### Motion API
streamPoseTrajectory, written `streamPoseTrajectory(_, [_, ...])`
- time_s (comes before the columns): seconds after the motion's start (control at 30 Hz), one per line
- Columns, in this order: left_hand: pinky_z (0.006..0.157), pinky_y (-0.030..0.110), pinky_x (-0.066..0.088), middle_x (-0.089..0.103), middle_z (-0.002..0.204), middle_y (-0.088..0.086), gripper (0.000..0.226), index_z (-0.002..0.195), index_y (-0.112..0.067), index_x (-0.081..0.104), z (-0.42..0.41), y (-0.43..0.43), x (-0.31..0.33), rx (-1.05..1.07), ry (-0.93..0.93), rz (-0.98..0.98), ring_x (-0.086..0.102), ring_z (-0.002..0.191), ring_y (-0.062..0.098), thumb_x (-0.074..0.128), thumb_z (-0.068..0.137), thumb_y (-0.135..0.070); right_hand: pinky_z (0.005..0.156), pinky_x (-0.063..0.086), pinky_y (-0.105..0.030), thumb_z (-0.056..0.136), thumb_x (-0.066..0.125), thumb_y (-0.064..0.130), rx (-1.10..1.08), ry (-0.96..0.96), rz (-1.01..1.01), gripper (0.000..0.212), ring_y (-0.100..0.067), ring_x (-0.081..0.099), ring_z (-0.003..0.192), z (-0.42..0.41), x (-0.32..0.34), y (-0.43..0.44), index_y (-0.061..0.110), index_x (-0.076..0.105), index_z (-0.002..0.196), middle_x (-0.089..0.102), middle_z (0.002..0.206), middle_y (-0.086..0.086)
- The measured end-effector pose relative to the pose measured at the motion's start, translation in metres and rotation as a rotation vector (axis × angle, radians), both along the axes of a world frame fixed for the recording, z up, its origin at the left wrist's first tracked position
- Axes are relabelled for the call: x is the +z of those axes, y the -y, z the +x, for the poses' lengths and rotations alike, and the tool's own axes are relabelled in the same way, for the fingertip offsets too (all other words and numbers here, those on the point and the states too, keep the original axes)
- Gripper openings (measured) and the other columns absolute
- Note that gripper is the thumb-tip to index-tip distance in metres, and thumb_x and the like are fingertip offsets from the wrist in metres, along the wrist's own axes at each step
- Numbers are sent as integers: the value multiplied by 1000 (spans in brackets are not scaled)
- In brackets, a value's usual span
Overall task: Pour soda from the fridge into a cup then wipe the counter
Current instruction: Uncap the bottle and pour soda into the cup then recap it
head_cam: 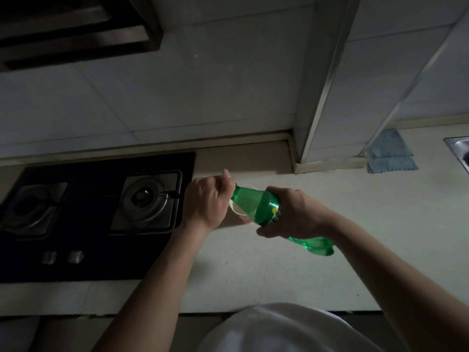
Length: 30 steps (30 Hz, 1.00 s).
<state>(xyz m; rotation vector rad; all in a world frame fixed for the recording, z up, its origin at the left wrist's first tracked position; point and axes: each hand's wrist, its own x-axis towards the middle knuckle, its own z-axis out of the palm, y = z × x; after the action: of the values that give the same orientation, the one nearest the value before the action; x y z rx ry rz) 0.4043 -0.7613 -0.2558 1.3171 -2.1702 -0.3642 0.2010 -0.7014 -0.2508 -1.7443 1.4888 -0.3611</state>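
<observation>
While right hand (297,214) grips the tilted green bottle (253,203), its mouth over the white cup (234,210), left hand (206,199) curls round that cup; stove (96,217) left.

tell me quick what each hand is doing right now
left hand: curled round the white cup, holding it
right hand: gripping the tilted green bottle

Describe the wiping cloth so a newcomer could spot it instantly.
Start at the tiled pillar that juts out onto the counter. On its right, between its base and the steel sink, lies the cloth. It is the only blue, folded fabric there.
</observation>
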Motion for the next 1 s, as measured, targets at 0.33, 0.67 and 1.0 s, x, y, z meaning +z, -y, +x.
streamPoseTrajectory(0.33, [55,31,28,42,51,-9,62,50,-21,37,-14,-10,4,241,21,205,51,58,25,22,102,-51,77,52,-38,72,74,46,-209,-444,-567,61,-20,61,84,15,-30,-8,18,49,119,64,100,-1])
streamPoseTrajectory(0.67, [42,19,18,28,38,-11,58,44,-24,27,-4,-2,-5,75,-21,53,33,35,6,22,97,-45,56,52,-18,72,80,42,-87,-146,-287,53,-7,63,71,9,-25,-1,26,50,113,64,91,10])
streamPoseTrajectory(1.0, [40,22,18,31,36,-9,60,43,-22,31,6,17,5,-17,-20,52,34,32,1,22,97,-46,53,47,-14,74,80,46,-78,52,-68,43,-2,64,63,26,-9,0,28,52,102,65,83,10])
